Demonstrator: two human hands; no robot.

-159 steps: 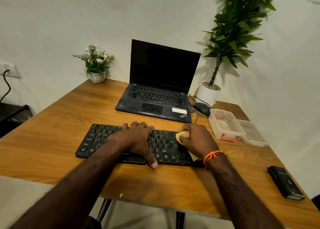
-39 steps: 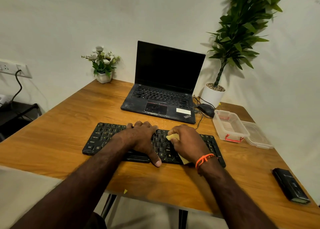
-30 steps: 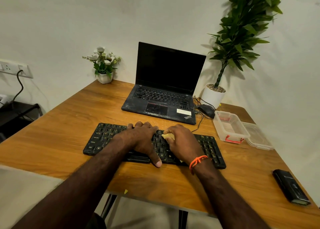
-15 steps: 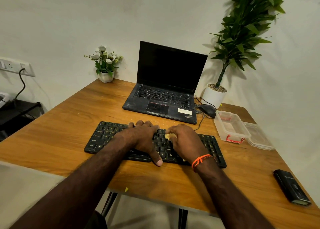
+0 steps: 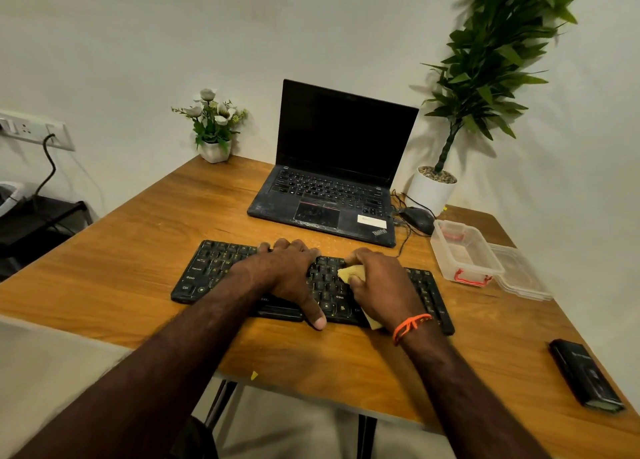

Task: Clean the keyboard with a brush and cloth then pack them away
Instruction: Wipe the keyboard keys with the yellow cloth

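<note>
A black keyboard (image 5: 214, 268) lies flat on the wooden table (image 5: 131, 236), near its front edge. My left hand (image 5: 287, 275) rests on the keyboard's middle, fingers spread over the keys and thumb over the front rim. My right hand (image 5: 379, 287) grips a crumpled yellow cloth (image 5: 351, 272) and presses it on the keys right of centre. A corner of the cloth pokes out under my wrist. No brush is in view.
An open black laptop (image 5: 329, 195) stands behind the keyboard, with a mouse (image 5: 417, 217) and cables beside it. A clear plastic box (image 5: 464, 254) and its lid (image 5: 523, 275) sit at the right. A black case (image 5: 585, 377) lies front right. Two potted plants stand at the back.
My right hand with the cloth has slid left along the keys towards my left hand, then shifted slightly back. The left hand has stayed in place.
</note>
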